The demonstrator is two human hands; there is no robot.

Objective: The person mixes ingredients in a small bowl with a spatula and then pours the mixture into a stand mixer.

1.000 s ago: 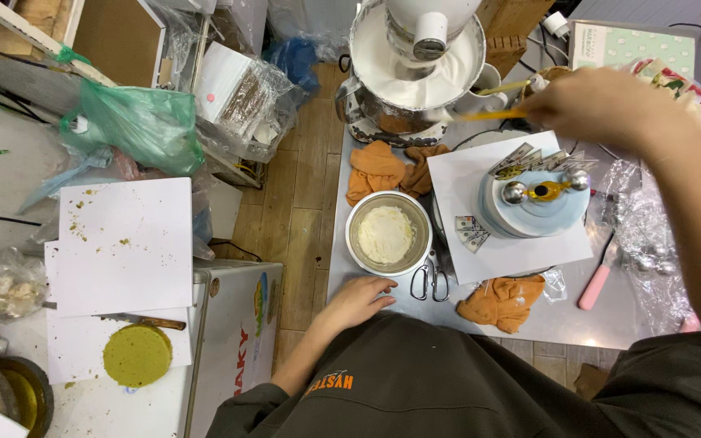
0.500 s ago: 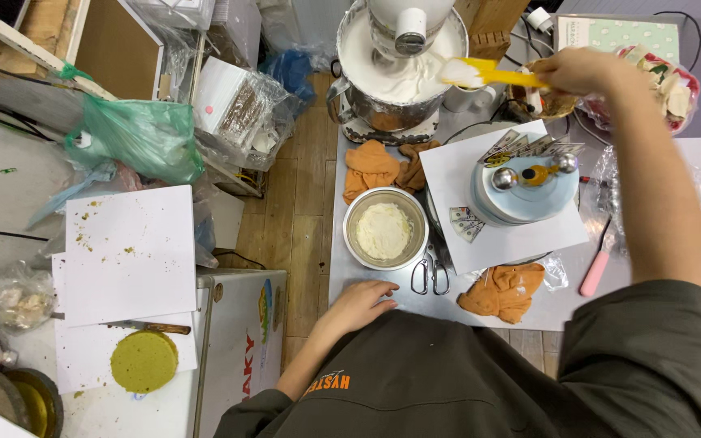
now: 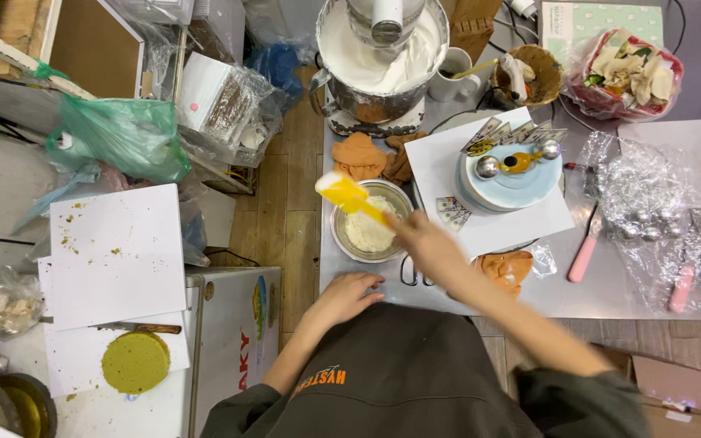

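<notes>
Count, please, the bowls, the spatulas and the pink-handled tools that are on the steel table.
Bowls: 2, the mixer bowl and the small steel bowl
Spatulas: 1, the yellow spatula in the right hand
Pink-handled tools: 2, one and another
Total: 5

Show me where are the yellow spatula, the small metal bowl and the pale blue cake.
yellow spatula [image 3: 342, 193], head view, on its blade with white cream.
small metal bowl [image 3: 339, 237], head view, on its left rim.
pale blue cake [image 3: 521, 183], head view, on its bare top below the decorations.
</notes>
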